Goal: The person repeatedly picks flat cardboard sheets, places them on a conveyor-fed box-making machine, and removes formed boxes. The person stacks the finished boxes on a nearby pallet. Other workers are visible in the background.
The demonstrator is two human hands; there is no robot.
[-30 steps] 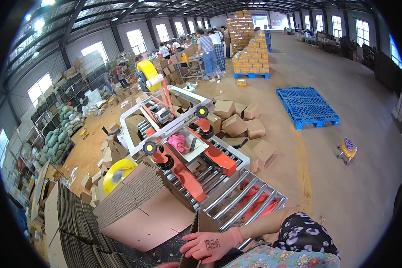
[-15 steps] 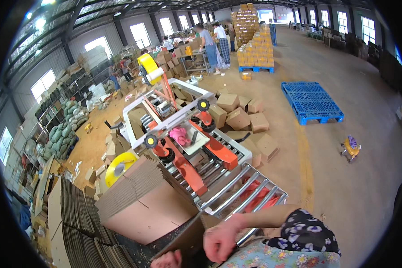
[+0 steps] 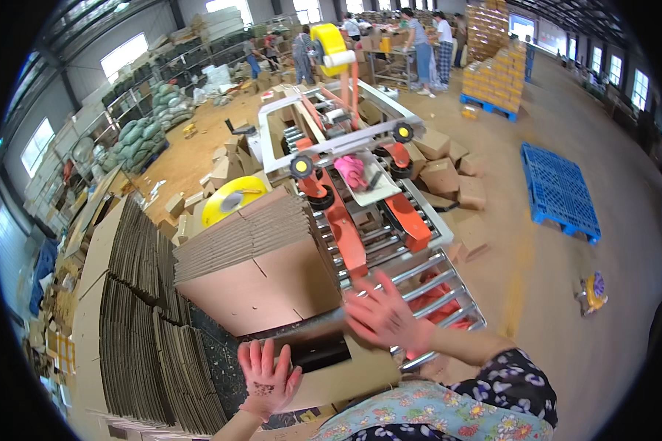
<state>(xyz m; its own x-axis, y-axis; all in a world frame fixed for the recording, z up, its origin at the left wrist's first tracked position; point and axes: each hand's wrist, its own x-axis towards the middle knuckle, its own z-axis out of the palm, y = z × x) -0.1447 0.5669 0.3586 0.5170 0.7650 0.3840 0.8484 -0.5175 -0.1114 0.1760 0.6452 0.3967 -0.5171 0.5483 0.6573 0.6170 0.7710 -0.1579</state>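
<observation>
My left hand (image 3: pixel 266 376) is spread wide, fingers fanned, palm laid against the near face of a brown cardboard box (image 3: pixel 331 367) that sits low in front of me. My right hand (image 3: pixel 381 314) is open too, fingers splayed and blurred, just above the far top edge of the same box; I cannot tell whether it touches the card. Neither hand grips anything. The box shows a dark opening between my two hands.

Just beyond my right hand lie the steel rollers (image 3: pixel 426 287) of a carton-sealing machine (image 3: pixel 353 169), its orange side belts running away from me, with a pink cloth (image 3: pixel 351 170) lying on the machine's top plate. A yellow tape roll (image 3: pixel 329 40) stands high at the machine's far end. Beyond my left hand, a stack of flattened cartons (image 3: pixel 254 250) leans, and a second yellow tape roll (image 3: pixel 232 200) rests on its far side. To the left of my left hand, more flat cartons (image 3: pixel 136 323) stand on edge in rows. Well off to the right of my right hand, a blue pallet (image 3: pixel 560 189) lies on the floor. Other workers (image 3: pixel 423 37) stand far beyond the machine.
</observation>
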